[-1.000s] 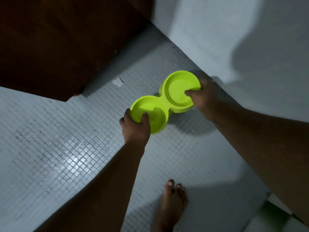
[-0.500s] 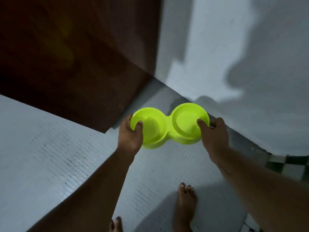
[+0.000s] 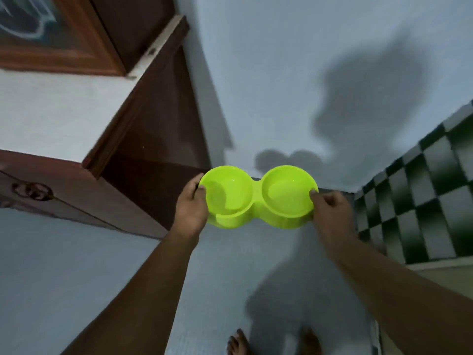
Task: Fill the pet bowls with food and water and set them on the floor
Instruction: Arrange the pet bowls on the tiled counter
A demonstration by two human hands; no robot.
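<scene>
Double pet bowl [image 3: 258,198] held level above the floor [image 3: 76,265] — left hand [image 3: 190,208] and right hand [image 3: 330,213] fingers grasping opposite rims.

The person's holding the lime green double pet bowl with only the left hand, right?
No. The head view shows both hands on the double pet bowl: the left hand grips its left end, the right hand its right end.

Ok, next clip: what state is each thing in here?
double pet bowl: held off the floor, roughly level, no food visible; water cannot be told.
left hand: grips the bowl's left rim, thumb over the edge.
right hand: grips the bowl's right rim, thumb over the edge.
wooden door: appears open.
</scene>
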